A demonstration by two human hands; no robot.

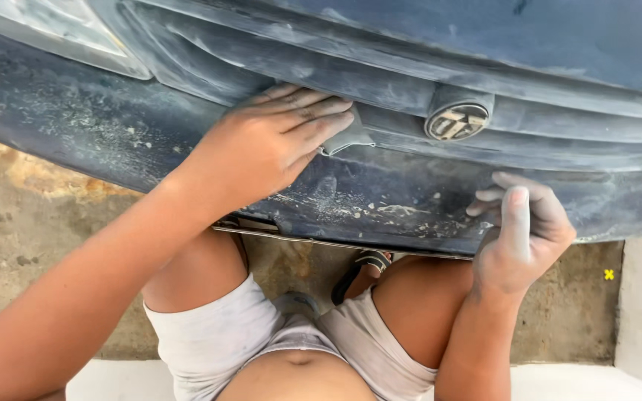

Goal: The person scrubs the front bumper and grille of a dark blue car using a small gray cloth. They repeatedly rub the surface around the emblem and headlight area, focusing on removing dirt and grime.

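The person sits low on the ground in front of a dark blue car bumper [380,200]; it is dusty, scratched and dull, with pale scrape marks along its lower edge. The left hand [261,148] lies flat with its fingers [313,119] stretched out, pressing a small grey sanding pad [347,137] against the bumper, just under the long ridges of the grille [559,122]; only one corner of the pad peeks out past the fingertips. The pad looks thin, light and bendy (I think it would fold easily), so a flat palm on top seems the best way to hold it; its rough face probably grips the paint rather than slides. The right hand [521,234] is empty and half curled; its fingers hook over the bumper's lower edge on the right side, thumb pointing up, all grey with dust. A round metal badge [456,120] sits between the two hands, higher up on the grille. The bumper looks like stiff, smooth, curved plastic; a clear headlight [61,37] shows at the top left corner. Below are white shorts [224,334], bare knees, a sandal [362,269] and rough concrete ground [16,223].
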